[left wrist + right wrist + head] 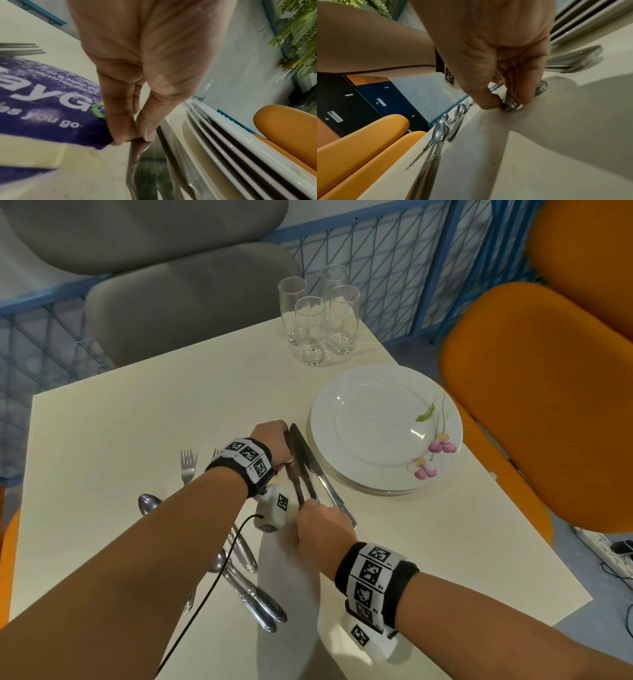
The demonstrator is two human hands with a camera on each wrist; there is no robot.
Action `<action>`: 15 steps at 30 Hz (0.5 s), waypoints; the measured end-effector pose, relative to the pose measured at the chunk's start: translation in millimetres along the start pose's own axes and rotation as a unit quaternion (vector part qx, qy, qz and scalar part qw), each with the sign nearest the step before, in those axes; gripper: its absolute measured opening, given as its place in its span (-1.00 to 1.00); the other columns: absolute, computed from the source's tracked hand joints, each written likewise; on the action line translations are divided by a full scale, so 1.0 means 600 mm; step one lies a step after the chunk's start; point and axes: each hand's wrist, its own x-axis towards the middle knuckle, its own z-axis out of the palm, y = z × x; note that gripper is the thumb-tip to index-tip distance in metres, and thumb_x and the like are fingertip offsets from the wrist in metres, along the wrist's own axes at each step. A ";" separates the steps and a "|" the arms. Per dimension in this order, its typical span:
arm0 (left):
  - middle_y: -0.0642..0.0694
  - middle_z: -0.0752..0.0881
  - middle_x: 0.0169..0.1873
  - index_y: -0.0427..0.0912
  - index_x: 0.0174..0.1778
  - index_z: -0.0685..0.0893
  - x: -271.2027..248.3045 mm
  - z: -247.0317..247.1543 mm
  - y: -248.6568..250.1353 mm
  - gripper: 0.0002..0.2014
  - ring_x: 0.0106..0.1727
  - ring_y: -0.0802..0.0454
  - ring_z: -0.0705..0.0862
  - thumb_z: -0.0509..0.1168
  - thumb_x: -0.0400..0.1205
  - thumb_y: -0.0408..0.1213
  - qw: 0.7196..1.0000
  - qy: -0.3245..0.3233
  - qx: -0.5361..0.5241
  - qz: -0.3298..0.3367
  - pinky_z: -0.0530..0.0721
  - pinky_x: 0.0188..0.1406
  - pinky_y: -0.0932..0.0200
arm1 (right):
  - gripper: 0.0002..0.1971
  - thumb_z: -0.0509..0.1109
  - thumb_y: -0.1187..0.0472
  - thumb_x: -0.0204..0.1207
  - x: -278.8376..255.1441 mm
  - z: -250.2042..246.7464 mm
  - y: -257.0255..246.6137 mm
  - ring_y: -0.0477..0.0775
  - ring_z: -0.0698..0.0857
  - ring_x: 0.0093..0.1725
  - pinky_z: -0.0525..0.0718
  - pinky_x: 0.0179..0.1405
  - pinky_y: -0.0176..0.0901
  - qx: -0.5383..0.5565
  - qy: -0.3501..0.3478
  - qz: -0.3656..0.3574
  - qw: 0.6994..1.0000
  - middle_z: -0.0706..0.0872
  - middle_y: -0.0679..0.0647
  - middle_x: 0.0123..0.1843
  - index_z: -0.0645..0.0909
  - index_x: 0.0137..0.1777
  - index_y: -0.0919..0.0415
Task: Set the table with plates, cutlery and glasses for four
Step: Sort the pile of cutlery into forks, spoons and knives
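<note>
At table centre, just beside the plates, lies the bundle of steel table knives (301,463), long axis running from about 11 o'clock at the blade tips to 5 o'clock at the handles.

Left to right:
- Loose steel spoons and forks (239,546) lie at 8 o'clock from the knives, under the left forearm, not yet laid out.
- Left hand (274,445) is at the blade end; its thumb and fingertips (120,129) pinch the blades together.
- Right hand (322,529) is at the handle end; thumb and fingers (524,86) are curled round the handle butts, which rest on the cream table top (137,412).
- One further knife (330,487) lies beside the bundle, outside both grips as far as can be told.
- Stack of white flower-printed plates (387,426) stands at 2 o'clock, nothing on it, unseparated.
- Four clear empty glasses (318,316) are grouped at 12 o'clock.

Judgement: both hands equally near; any lift must keep the bundle level along its axis. No place is set.
</note>
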 end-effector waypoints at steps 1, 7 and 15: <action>-0.26 0.73 0.02 -0.24 0.35 0.52 0.000 -0.002 0.000 -0.48 -0.08 -0.25 0.78 0.47 0.47 -0.44 1.000 0.003 0.000 0.001 0.79 -0.06 -0.13 | -0.76 0.19 0.33 0.61 0.002 0.001 0.001 0.25 0.71 0.04 0.60 -0.14 -0.06 -0.003 -0.001 0.005 1.000 0.68 0.22 0.07 0.45 0.24 0.39; -0.22 0.74 0.06 -0.27 0.32 0.55 0.008 -0.010 -0.003 -0.45 0.04 -0.20 0.75 0.54 0.42 -0.36 1.000 0.009 0.029 0.004 0.72 0.13 -0.05 | -0.76 0.18 0.32 0.60 -0.001 0.007 0.000 0.24 0.72 0.03 0.67 -0.02 -0.02 -0.043 -0.013 -0.009 0.999 0.72 0.21 0.06 0.58 0.19 0.34; -0.25 0.75 0.07 -0.26 0.29 0.55 0.014 -0.015 -0.010 -0.49 0.08 -0.21 0.74 0.53 0.44 -0.34 1.000 0.010 0.008 -0.004 0.70 0.17 -0.06 | -0.78 0.23 0.30 0.51 0.010 0.002 0.004 0.21 0.69 -0.04 0.63 -0.06 -0.07 -0.002 -0.026 0.024 0.999 0.67 0.16 -0.07 0.64 0.07 0.28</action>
